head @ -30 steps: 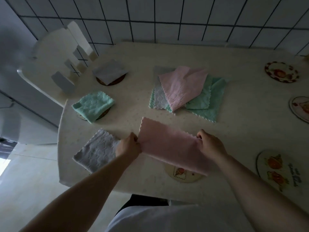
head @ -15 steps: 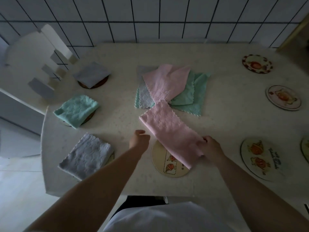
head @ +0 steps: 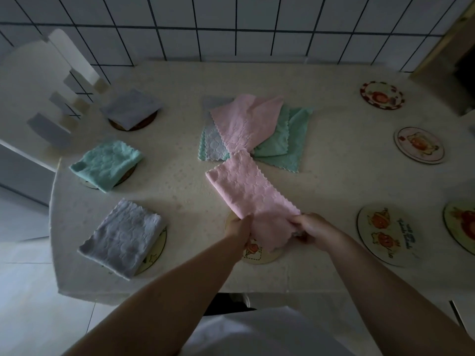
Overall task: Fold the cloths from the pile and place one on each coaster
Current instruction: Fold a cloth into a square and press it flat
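The coasters sit on the bench (head: 180, 201) like little plates. Along the left edge, three of them each have a folded cloth on top: a grey cloth (head: 131, 109) at the back, a green cloth (head: 106, 164) in the middle, and another grey cloth (head: 123, 236) near the front left corner. Along the right edge, four picture coasters have no cloth on them; the nearest big one (head: 385, 235) shows orange pictures. One more coaster (head: 259, 253) lies at the front edge, just under the hands. The left hand (head: 239, 226) has its fingers curled round the near end of a long pink cloth (head: 246, 191). The right hand (head: 312, 227) pinches the same end from the other side, with its fingers bent round the cloth too. The pink cloth is folded into a long strip. Its near end is a bit bunched and lies over the front coaster. Its far end lies flat on the bench and points to the pile (head: 257, 132) in the middle. It seems to just touch the pile. The pile has a pink cloth on top, with green and grey cloths under it, all spread out and not folded small.
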